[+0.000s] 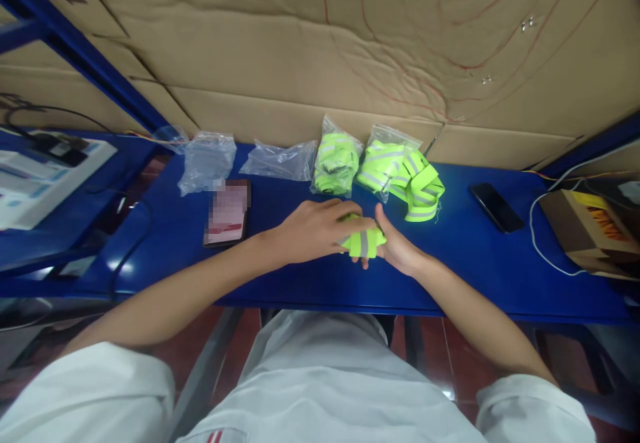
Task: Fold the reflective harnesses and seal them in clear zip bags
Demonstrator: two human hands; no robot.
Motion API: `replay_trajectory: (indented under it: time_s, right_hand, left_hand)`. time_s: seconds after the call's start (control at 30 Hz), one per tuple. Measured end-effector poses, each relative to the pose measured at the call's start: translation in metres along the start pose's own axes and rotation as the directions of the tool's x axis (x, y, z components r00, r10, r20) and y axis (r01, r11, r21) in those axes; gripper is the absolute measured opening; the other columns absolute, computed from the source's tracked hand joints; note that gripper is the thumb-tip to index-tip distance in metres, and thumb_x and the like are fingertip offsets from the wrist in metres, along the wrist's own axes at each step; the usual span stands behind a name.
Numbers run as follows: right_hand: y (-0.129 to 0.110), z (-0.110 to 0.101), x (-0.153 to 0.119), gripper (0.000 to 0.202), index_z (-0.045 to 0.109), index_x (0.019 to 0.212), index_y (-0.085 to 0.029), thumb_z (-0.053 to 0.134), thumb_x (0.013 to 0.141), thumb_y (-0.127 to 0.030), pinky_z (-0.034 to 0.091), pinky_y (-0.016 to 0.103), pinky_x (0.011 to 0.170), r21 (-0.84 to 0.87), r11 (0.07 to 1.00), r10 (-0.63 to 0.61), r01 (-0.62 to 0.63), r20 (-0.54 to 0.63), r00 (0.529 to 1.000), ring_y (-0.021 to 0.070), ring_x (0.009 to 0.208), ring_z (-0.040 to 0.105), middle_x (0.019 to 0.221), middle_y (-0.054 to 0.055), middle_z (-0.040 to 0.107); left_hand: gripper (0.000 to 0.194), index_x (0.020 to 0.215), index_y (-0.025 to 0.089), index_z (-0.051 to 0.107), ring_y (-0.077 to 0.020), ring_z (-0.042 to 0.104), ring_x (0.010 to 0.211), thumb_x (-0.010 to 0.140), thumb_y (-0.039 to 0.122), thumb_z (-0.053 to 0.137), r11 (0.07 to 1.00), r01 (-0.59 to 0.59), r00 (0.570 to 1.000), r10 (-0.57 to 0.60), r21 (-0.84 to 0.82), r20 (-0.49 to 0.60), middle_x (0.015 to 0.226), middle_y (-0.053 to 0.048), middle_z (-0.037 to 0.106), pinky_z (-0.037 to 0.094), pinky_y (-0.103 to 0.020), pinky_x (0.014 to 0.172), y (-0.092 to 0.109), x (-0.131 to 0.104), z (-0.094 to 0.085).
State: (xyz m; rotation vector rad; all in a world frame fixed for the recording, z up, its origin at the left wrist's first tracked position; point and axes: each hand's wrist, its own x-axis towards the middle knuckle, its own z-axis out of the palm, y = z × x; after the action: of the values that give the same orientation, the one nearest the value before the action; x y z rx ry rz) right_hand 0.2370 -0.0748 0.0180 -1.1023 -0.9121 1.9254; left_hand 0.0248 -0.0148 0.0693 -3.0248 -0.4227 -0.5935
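A folded bundle of neon yellow-green reflective strap point(365, 243) with a grey stripe is between my hands, above the front part of the blue table. My left hand point(317, 230) curls over its left and upper side, fingers closed on it. From the right, my right hand point(400, 250) grips the same bundle, thumb raised and fingers mostly hidden behind it. Beyond my hands stands a clear zip bag with a coiled strap point(336, 160) inside. Beside it, a second bag point(385, 163) holds more strap, and a loose strap end point(424, 193) spills out onto the table.
Two clear plastic bags point(207, 160) point(280, 161) lie at the back left, near a phone with a lit screen point(227, 213). A dark phone point(496, 207) and an open cardboard box point(590, 230) with a white cable are on the right. Cardboard point(270, 56) walls the back.
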Motion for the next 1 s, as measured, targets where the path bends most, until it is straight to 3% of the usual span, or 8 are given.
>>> replay_trajectory:
  time_s: [0.07, 0.17, 0.33, 0.47, 0.6, 0.73, 0.87, 1.0]
  right_hand:
    - [-0.003, 0.000, -0.004, 0.088, 0.078, 0.102, -0.019, 0.045, 0.081, -0.098, 0.061, 0.028, 0.069, -0.101, 0.988, -0.122, 0.121, -0.006, 0.993, 0.0232, 0.088, 0.074, 0.092, 0.010, 0.078]
    - [-0.004, 0.000, -0.008, 0.090, 0.074, 0.126, -0.025, 0.050, 0.079, -0.098, 0.060, 0.035, 0.094, -0.066, 0.967, -0.241, 0.245, 0.064, 0.968, 0.0261, 0.118, 0.070, 0.127, 0.009, 0.074]
    - [0.000, -0.002, -0.007, 0.085, 0.061, 0.146, -0.031, 0.096, 0.071, -0.051, 0.056, 0.037, 0.103, -0.181, 0.914, -0.364, 0.363, 0.029, 0.931, 0.0264, 0.122, 0.068, 0.140, 0.006, 0.068]
    - [0.007, -0.003, -0.001, 0.082, 0.068, 0.135, -0.027, 0.101, 0.060, -0.033, 0.056, 0.038, 0.102, -0.340, 0.850, -0.471, 0.402, -0.149, 0.869, 0.0269, 0.121, 0.067, 0.133, 0.005, 0.071]
    - [0.018, -0.002, 0.004, 0.070, 0.071, 0.123, -0.025, 0.101, 0.061, -0.030, 0.058, 0.033, 0.086, -0.282, 0.877, -0.455, 0.388, -0.232, 0.859, 0.0222, 0.096, 0.070, 0.110, 0.001, 0.076]
    - [0.021, 0.004, 0.005, 0.052, 0.074, 0.107, -0.022, 0.099, 0.065, -0.039, 0.060, 0.037, 0.083, -0.168, 0.920, -0.389, 0.353, -0.297, 0.872, 0.0237, 0.087, 0.072, 0.099, 0.002, 0.078]
    - [0.013, 0.003, 0.006, 0.054, 0.074, 0.106, -0.023, 0.100, 0.062, -0.039, 0.061, 0.042, 0.090, -0.122, 0.919, -0.392, 0.375, -0.372, 0.841, 0.0270, 0.094, 0.075, 0.102, 0.003, 0.079]
    - [0.007, -0.005, 0.008, 0.053, 0.074, 0.107, -0.024, 0.099, 0.063, -0.037, 0.061, 0.040, 0.091, -0.117, 0.910, -0.406, 0.398, -0.449, 0.796, 0.0263, 0.097, 0.075, 0.107, 0.004, 0.080]
  left_hand:
    - [0.033, 0.127, 0.026, 0.070, -0.0192, 0.073, 0.103, 0.097, 0.039, 0.074, 0.951, 0.156, 0.981, -0.180, -0.266, -0.069, 0.120, -0.005, 0.074, 0.051, -0.026, 0.077, -0.001, -0.003, 0.000]
    - [0.047, 0.120, 0.023, 0.073, -0.0200, 0.073, 0.101, 0.087, 0.054, 0.083, 0.735, 0.307, 0.872, -0.472, -0.604, -0.131, 0.112, -0.004, 0.076, 0.055, -0.029, 0.090, 0.009, -0.006, 0.009]
    - [0.047, 0.117, 0.023, 0.071, -0.0211, 0.071, 0.098, 0.088, 0.058, 0.079, 0.486, 0.416, 0.711, -0.701, -0.769, -0.057, 0.105, -0.003, 0.074, 0.056, -0.034, 0.093, 0.030, -0.002, 0.037]
    - [0.051, 0.125, 0.022, 0.068, -0.0273, 0.063, 0.121, 0.094, 0.064, 0.068, 0.628, 0.454, 0.739, -0.662, -0.632, -0.127, 0.126, -0.011, 0.061, 0.051, -0.044, 0.109, 0.030, 0.005, 0.050]
    - [0.063, 0.127, 0.017, 0.063, -0.0327, 0.056, 0.129, 0.097, 0.072, 0.055, 0.698, 0.401, 0.834, -0.546, -0.593, -0.080, 0.131, -0.017, 0.057, 0.046, -0.052, 0.114, 0.015, 0.003, 0.044]
    - [0.071, 0.155, 0.023, 0.035, -0.0278, 0.054, 0.141, 0.104, 0.072, 0.031, 0.546, 0.249, 0.944, -0.323, -0.800, 0.073, 0.148, -0.019, 0.054, 0.050, -0.045, 0.113, -0.020, -0.016, 0.016]
    - [0.082, 0.160, 0.020, 0.034, -0.0322, 0.048, 0.147, 0.096, 0.063, 0.063, 0.805, 0.417, 0.894, -0.447, -0.422, 0.031, 0.157, -0.019, 0.049, 0.033, -0.049, 0.127, -0.093, -0.030, -0.010]
    - [0.116, 0.165, 0.015, 0.030, -0.0425, 0.036, 0.154, 0.073, 0.063, 0.082, 0.840, 0.539, 0.800, -0.491, -0.056, 0.346, 0.166, -0.024, 0.039, 0.028, -0.058, 0.126, -0.173, -0.025, 0.003]
